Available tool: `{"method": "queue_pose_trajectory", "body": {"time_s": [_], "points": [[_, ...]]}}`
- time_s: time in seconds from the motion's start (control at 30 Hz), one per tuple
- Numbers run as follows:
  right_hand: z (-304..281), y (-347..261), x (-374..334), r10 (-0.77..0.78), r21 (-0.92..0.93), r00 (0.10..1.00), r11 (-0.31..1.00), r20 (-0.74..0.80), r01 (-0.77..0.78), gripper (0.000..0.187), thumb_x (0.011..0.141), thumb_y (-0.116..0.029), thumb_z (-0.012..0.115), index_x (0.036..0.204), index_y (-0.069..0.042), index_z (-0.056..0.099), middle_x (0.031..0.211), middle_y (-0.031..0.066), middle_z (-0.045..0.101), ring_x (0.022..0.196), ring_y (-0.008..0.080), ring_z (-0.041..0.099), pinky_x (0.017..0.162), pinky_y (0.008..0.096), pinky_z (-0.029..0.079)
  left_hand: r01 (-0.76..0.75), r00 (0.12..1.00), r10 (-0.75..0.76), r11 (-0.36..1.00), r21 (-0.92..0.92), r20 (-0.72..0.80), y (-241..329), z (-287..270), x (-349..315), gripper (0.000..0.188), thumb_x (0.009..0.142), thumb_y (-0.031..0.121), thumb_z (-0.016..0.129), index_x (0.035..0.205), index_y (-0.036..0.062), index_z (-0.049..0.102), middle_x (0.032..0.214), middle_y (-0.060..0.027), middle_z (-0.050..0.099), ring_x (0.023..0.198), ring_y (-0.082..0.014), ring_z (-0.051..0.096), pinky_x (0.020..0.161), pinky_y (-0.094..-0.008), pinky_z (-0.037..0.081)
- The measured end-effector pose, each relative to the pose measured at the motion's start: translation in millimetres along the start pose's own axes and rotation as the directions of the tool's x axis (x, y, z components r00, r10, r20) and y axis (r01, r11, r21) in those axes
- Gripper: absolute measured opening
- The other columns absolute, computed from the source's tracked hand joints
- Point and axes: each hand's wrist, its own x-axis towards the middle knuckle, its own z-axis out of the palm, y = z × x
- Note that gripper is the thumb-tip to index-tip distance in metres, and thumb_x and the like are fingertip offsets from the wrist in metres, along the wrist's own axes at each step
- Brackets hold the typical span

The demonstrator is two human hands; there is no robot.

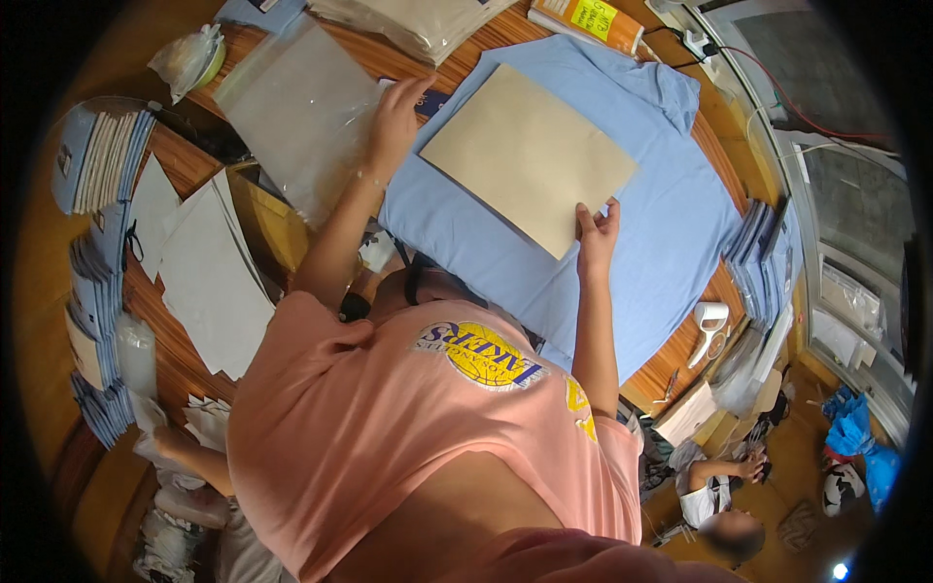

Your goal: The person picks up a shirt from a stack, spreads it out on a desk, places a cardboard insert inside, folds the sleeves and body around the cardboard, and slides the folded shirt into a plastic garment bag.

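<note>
A light blue garment is spread flat on the table before me. On it lies a beige cardboard sheet, set at a slant. My right hand grips the sheet's near right edge, thumb on top and fingers at the edge. To the left, my left hand reaches past the garment with its fingers stretched out. It is over a small dark blue card, which it partly covers. Beside that hand lies a clear plastic bag.
Folded blue garments stand in piles at the left and right. White paper sheets lie left of me. A white tape dispenser is at the right edge, an orange package at the far side. Other people work nearby.
</note>
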Motion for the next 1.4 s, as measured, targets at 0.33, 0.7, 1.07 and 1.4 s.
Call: {"method": "queue_pose_trajectory", "body": {"time_s": [0.33,0.7,1.07,1.4], "points": [[13,9,12,-0.009,-0.061,0.997,0.998,0.078,0.014,0.024,0.085,-0.005,0.057,0.102,-0.006,0.041,0.064,0.0006,0.054,0.052,0.0065,0.044,0.047,0.0240,0.033,0.000,0.923,-0.059,0.988,0.155,0.381,78,22,-100,0.059,0.075,0.006,0.054,0.132,0.0135,0.039,0.136,-0.0162,0.030,0.130,-0.0355,0.024,0.104,-0.0569,0.018],[11,2,10,-0.104,-0.414,0.989,0.899,0.109,0.140,0.060,0.080,-0.008,0.064,0.134,-0.008,0.038,0.062,0.0052,0.053,0.045,0.0102,0.048,0.038,0.0257,0.037,-0.046,0.949,-0.002,0.989,0.142,0.316,64,33,-110,0.044,0.083,0.015,0.054,0.126,0.0125,0.045,0.136,-0.0156,0.032,0.130,-0.0359,0.024,0.105,-0.0544,0.020],[3,12,20,-0.078,-0.564,0.979,0.808,0.188,0.172,0.046,0.081,-0.014,0.065,0.126,-0.014,0.053,0.058,0.0022,0.050,0.042,0.0090,0.045,0.038,0.0251,0.038,-0.095,0.953,0.031,0.975,0.200,0.301,64,36,-112,0.045,0.081,0.017,0.055,0.124,0.0090,0.045,0.131,-0.0173,0.035,0.127,-0.0362,0.028,0.104,-0.0527,0.024],[0,11,22,-0.017,-0.634,0.985,0.763,0.172,0.124,0.047,0.081,-0.019,0.065,0.126,-0.016,0.054,0.057,0.0037,0.051,0.047,0.0119,0.049,0.050,0.0284,0.042,-0.110,0.946,0.021,0.960,0.259,0.323,68,37,-114,0.046,0.083,0.018,0.054,0.127,0.0087,0.044,0.134,-0.0184,0.032,0.129,-0.0371,0.025,0.105,-0.0545,0.021]]}}
